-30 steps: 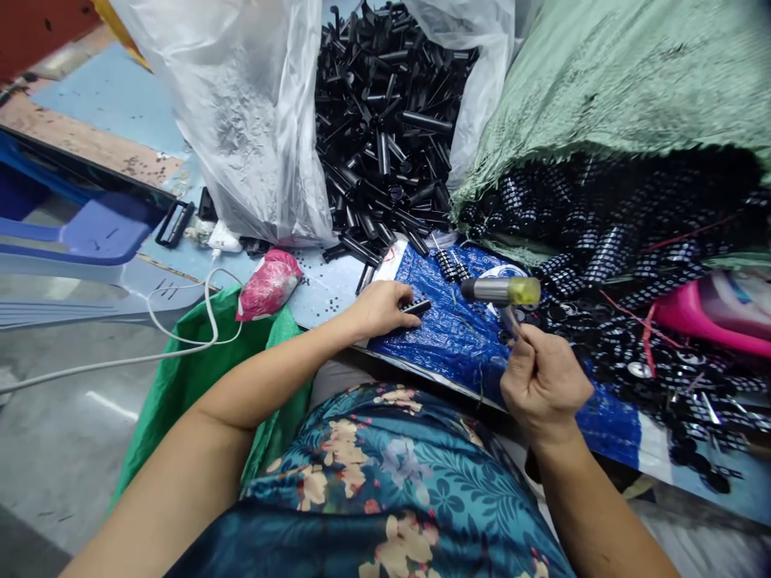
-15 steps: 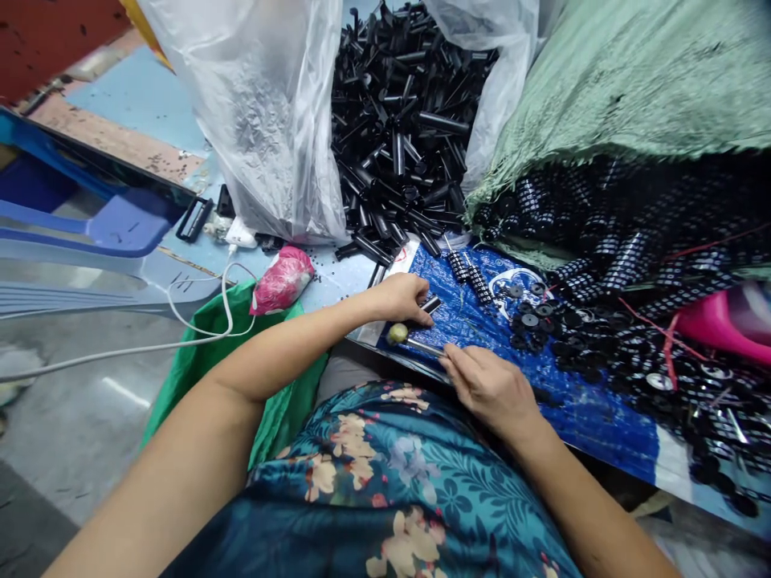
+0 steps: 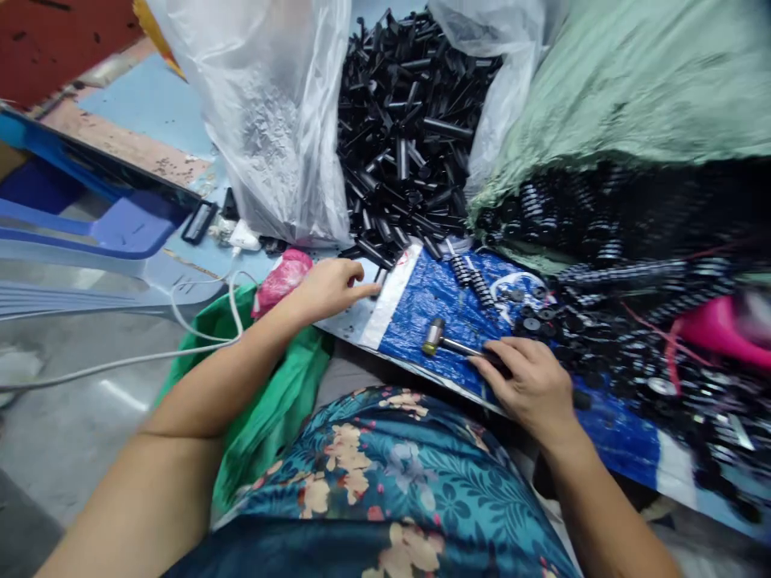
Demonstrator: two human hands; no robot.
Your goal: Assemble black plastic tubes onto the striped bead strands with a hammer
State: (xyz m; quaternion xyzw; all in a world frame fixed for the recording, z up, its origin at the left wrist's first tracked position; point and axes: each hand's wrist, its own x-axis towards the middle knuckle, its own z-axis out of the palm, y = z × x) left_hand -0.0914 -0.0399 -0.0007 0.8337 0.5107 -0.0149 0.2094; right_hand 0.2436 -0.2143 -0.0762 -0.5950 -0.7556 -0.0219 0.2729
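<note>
My right hand (image 3: 530,385) is wrapped round the handle of a small hammer (image 3: 461,347). The hammer's head, with a yellowish face, lies low over the blue printed sheet (image 3: 409,313). Left of that sheet, my left hand (image 3: 334,287) is held over the light table surface with thumb and fingers apart. Its fingertips are beside a short dark tube (image 3: 381,279); whether they touch is unclear. Two black rollers with white dotted rows (image 3: 479,289) rest on the sheet, near loose black discs (image 3: 531,324).
A clear plastic bag (image 3: 289,144) stands by a heap of black tubes (image 3: 403,152). At right, a green woven sack (image 3: 650,80) spills dotted rollers, beside a pink container (image 3: 716,325). A pink wrapped bundle (image 3: 283,281), a white cable (image 3: 150,361) and blue plastic chairs (image 3: 132,225) are at left.
My left hand has moved left from the blue sheet and no longer shows the dark tube it held there. My right hand has shifted right with the hammer, whose head has turned.
</note>
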